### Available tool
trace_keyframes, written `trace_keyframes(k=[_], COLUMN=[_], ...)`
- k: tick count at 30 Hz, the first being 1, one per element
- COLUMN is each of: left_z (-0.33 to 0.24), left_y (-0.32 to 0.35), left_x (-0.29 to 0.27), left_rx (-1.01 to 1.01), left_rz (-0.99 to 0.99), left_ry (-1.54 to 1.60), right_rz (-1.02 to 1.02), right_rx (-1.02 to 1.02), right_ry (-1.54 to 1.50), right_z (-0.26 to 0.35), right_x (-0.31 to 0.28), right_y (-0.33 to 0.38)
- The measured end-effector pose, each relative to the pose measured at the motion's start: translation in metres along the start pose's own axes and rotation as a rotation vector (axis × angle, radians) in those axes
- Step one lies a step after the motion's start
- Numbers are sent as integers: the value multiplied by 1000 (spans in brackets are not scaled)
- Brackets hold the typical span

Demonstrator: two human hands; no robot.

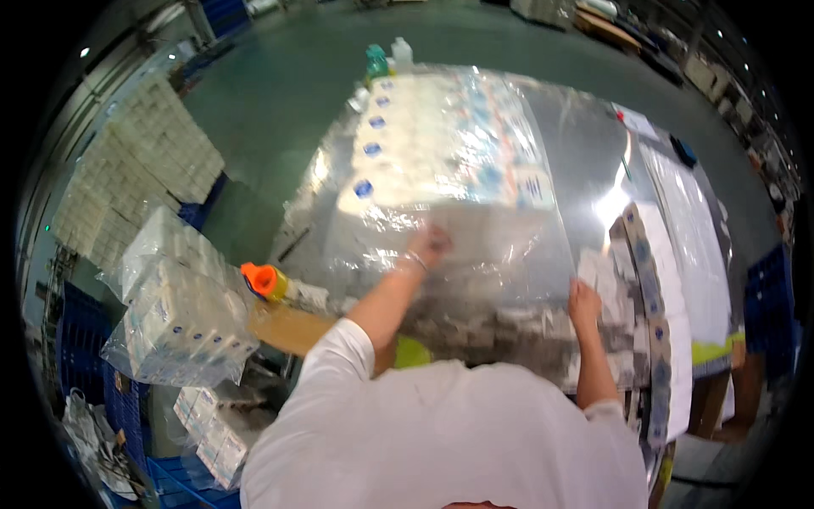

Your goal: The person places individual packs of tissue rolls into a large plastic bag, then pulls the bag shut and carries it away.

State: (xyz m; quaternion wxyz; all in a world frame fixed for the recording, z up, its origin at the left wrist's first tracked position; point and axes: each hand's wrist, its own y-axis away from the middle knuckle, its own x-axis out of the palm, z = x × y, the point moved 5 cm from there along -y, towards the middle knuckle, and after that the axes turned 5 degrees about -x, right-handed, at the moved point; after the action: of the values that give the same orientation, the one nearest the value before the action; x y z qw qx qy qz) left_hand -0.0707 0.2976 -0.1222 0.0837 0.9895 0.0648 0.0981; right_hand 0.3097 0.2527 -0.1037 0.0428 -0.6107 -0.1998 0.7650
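A large clear plastic bag [509,263] lies flat on the metal table, its mouth toward me. Inside its far part, rows of white packs [415,144] with blue round marks and pale blue and orange print sit side by side. My left hand [434,243] is over the loose near part of the bag, smeared by motion, so its fingers cannot be made out. At the bag's near right corner, my right hand [583,304] is closed on the edge of the film.
An orange and yellow tape dispenser [264,281] stands at the table's left edge. To the right lie a long row of packs [649,314] and a stack of clear bags [691,237]. Bagged bundles [182,314] are piled at left. Two bottles [390,58] stand at the far edge.
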Motion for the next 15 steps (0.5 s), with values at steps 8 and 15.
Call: trace_keyframes(k=[8,15], left_z=[46,-129], left_y=[117,113], left_x=[-251,-190], left_rx=[52,267], left_rz=[-657,-420], left_ry=[-240,-874], right_rz=[148,147], right_rx=[312,263], right_ry=[-869,-922], right_z=[-73,45], right_x=[-26,-49], right_y=[-15,-107])
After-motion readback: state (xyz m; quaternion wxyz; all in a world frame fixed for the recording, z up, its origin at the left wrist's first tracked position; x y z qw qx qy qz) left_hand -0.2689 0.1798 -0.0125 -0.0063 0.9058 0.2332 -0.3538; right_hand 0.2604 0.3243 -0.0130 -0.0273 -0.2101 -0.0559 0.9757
